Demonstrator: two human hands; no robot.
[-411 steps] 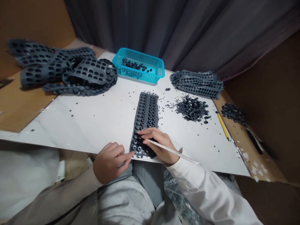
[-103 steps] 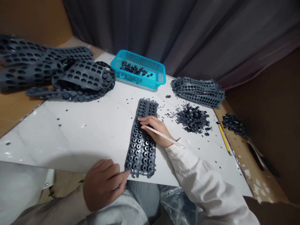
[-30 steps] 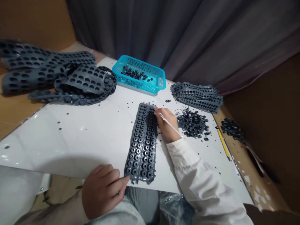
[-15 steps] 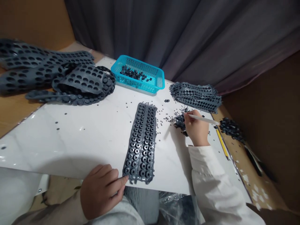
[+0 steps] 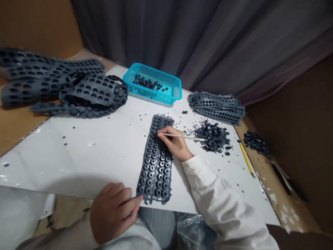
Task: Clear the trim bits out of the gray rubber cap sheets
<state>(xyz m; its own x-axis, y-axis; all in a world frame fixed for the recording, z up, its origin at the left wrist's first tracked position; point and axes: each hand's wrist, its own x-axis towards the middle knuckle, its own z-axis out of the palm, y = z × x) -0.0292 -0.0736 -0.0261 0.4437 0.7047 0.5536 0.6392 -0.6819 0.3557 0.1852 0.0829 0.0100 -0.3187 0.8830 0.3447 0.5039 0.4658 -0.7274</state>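
A dark grey moulded rubber sheet with rows of round ring-like cups lies lengthwise on the white table. My left hand, fingers curled, holds the sheet's near left corner between thumb and index finger. My right hand is closed on a thin white stick, over the upper part of the sheet. Its fingertips are at the cups in the left rows; whether they also pinch a small part is hidden. To the right lies a pile of small black rubber pieces, with tiny discs scattered around it.
A turquoise basket with more black pieces stands at the back. Perforated rubber sheets are heaped at the left, and a stack of sheets lies back right. A yellow pencil and another black pile are at the right edge.
My right hand has moved left from the pile of black pieces to the upper part of the rubber sheet, still holding the stick. My left hand has stayed at the corner.
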